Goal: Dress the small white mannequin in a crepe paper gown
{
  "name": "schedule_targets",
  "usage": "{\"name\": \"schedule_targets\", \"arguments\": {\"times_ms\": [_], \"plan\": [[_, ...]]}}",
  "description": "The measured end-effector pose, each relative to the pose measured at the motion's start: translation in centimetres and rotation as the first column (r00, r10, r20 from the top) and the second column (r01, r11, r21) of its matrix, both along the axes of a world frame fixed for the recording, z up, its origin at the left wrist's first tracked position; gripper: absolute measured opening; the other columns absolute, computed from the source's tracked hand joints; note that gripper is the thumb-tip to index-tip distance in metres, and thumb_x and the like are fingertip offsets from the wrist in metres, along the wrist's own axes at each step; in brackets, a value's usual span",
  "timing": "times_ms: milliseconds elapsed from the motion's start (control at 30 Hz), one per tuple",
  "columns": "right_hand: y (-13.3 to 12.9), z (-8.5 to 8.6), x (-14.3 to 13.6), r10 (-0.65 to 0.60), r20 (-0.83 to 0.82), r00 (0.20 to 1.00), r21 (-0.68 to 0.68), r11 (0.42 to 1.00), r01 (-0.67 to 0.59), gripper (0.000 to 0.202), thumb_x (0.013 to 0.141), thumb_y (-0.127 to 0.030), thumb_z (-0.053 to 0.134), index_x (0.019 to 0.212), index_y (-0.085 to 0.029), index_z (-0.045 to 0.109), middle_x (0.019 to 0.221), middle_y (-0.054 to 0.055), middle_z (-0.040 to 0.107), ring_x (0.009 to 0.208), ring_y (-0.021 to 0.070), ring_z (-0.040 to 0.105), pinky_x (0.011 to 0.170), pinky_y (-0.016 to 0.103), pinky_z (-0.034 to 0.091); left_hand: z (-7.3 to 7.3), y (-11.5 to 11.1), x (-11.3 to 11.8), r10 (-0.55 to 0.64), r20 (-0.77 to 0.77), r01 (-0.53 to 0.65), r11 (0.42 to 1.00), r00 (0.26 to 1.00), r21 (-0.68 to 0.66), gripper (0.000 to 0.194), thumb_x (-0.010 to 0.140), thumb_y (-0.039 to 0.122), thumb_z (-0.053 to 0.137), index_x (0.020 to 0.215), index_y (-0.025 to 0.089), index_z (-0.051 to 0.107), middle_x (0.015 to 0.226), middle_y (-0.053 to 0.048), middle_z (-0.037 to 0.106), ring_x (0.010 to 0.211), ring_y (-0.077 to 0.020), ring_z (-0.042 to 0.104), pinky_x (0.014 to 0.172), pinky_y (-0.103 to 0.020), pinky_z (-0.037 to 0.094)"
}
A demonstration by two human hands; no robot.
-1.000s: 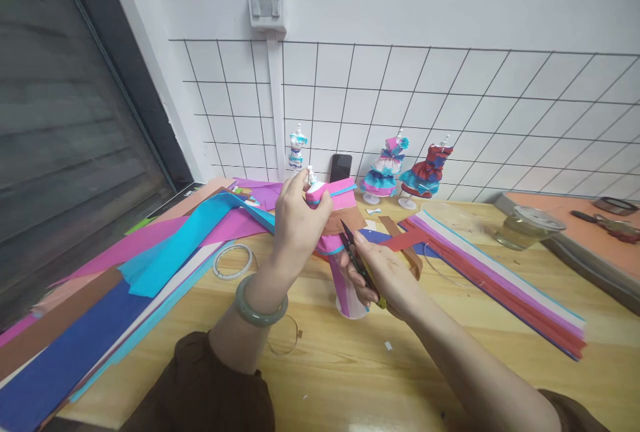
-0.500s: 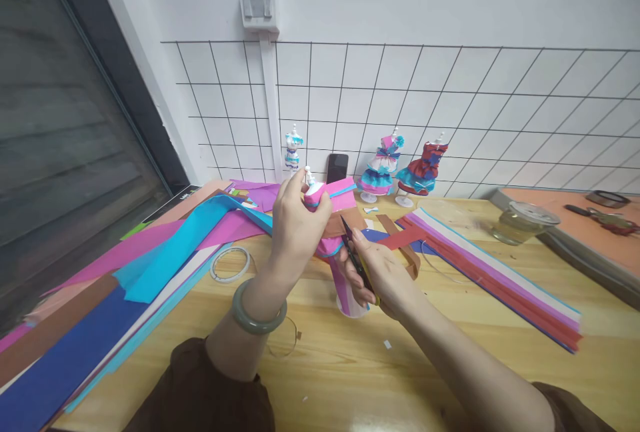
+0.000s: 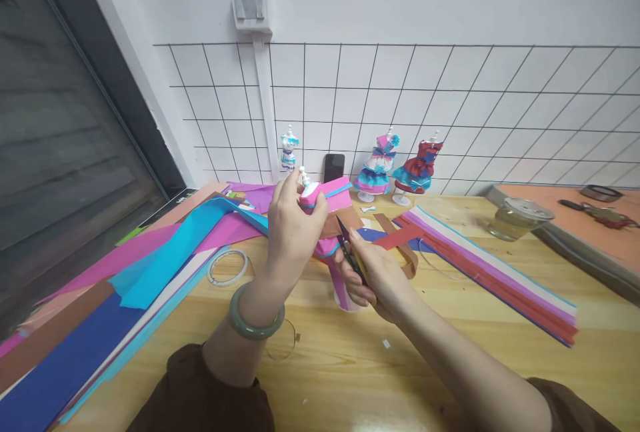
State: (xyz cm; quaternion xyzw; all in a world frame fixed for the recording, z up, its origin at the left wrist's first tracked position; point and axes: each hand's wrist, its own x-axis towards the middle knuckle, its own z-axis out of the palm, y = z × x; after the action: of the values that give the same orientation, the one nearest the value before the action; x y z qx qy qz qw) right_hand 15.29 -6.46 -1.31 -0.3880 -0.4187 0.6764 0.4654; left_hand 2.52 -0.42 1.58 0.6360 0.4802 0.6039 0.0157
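Note:
My left hand [image 3: 293, 229] is closed round a small white dress form [image 3: 311, 196] with a pink and blue paper top, tilted toward me. Its round base shows lower down, partly behind my right hand. A brown paper strip [image 3: 333, 224] lies across its front. In my right hand [image 3: 375, 269] is a pair of small dark scissors [image 3: 346, 239], tips pointing up and left at the brown strip. The blades look close together. My fingers hide most of the handles.
Coloured paper strips [image 3: 75, 339] spread at left, beside a white tape roll [image 3: 227, 267]. Striped paper strips [image 3: 500, 275] lie at right. Several dressed forms stand by the wall, including a red one [image 3: 423, 169], near a phone [image 3: 334, 168]. A glass jar [image 3: 517, 219] stands right.
The whole view has shifted slightly, with the surroundings sitting a little further left. Both hands keep nearly the same hold and place, the scissors still beside the dress form.

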Motion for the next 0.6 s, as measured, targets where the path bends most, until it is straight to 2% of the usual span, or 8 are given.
{"name": "schedule_targets", "arguments": {"times_ms": [167, 267, 400, 600], "plan": [[0.01, 0.33, 0.12, -0.007, -0.076, 0.997, -0.060, 0.998, 0.003, 0.037, 0.089, -0.048, 0.044, 0.075, -0.015, 0.054, 0.045, -0.008, 0.039, 0.028, 0.0015, 0.022, 0.029, 0.014, 0.017, -0.07, 0.08, -0.15, 0.012, -0.002, -0.012, 1.000, 1.000, 0.012, 0.046, 0.074, 0.020, 0.062, 0.119, 0.016, 0.055, 0.097, -0.007, 0.062, 0.086, -0.0176, 0.059, 0.078, -0.032, 0.050], [-0.10, 0.04, 0.20, 0.015, -0.061, 0.998, 0.005, 1.000, -0.014, 0.037, 0.088, -0.051, 0.047, 0.081, -0.016, 0.054, 0.048, -0.008, 0.043, 0.029, 0.0021, 0.026, 0.030, 0.015, 0.019, -0.03, 0.18, -0.33, 0.021, -0.005, -0.021, 1.000, 1.000, 0.023, 0.046, 0.075, 0.020, 0.062, 0.120, 0.015, 0.054, 0.095, -0.007, 0.062, 0.087, -0.0175, 0.059, 0.078, -0.032, 0.050], [-0.34, -0.34, 0.21, 0.038, 0.048, 0.998, 0.117, 0.992, -0.043, 0.042, 0.088, -0.057, 0.044, 0.089, -0.016, 0.054, 0.046, -0.008, 0.045, 0.027, 0.0039, 0.031, 0.030, 0.016, 0.022, 0.09, 0.29, -0.47, 0.023, 0.003, -0.023, 1.000, 1.000, 0.018, 0.047, 0.075, 0.020, 0.063, 0.121, 0.014, 0.054, 0.098, -0.008, 0.062, 0.089, -0.0182, 0.059, 0.080, -0.032, 0.051], [-0.51, -0.14, 0.10, 0.034, 0.082, 0.996, 0.130, 0.991, -0.044, 0.045, 0.088, -0.060, 0.041, 0.088, -0.017, 0.054, 0.042, -0.011, 0.038, 0.025, 0.0031, 0.025, 0.028, 0.015, 0.018, 0.09, 0.18, -0.41, 0.021, 0.007, -0.021, 1.000, 1.000, 0.019, 0.047, 0.075, 0.020, 0.062, 0.121, 0.016, 0.054, 0.099, -0.008, 0.062, 0.089, -0.0186, 0.059, 0.079, -0.034, 0.051]]}}
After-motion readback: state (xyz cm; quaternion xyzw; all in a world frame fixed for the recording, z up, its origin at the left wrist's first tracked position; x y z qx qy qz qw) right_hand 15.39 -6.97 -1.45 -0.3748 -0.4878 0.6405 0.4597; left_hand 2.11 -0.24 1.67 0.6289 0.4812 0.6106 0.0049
